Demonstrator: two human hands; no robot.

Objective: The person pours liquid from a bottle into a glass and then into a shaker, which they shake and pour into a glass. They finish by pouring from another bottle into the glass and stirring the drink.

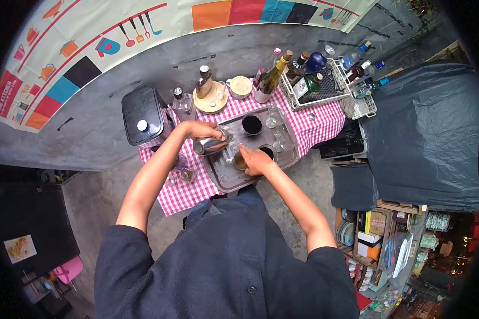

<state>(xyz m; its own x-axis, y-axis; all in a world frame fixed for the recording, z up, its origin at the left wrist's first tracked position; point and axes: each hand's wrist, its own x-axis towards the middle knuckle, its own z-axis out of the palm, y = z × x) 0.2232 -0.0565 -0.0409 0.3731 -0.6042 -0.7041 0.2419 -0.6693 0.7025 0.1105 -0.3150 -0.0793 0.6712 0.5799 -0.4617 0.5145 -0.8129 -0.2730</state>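
Observation:
My left hand (203, 131) is closed around a metal cocktail shaker (206, 145), which is tipped on its side over the left part of a brown tray (231, 184). My right hand (256, 161) is at a glass with brownish liquid (240, 161), its fingers against the rim. Just behind that hand stands a cup with dark contents (267, 151), partly covered by it. Farther back on the tray is another cup with black contents (252, 125). Clear glasses (274, 118) line the tray's right side.
A red-checked cloth (178, 201) lies under the tray. Behind it are a square bottle (184, 103), a wooden board (212, 104), a mug (240, 87) and a wine bottle (269, 81). A bottle basket (319, 98) sits right; a black-lidded container (143, 114) stands left.

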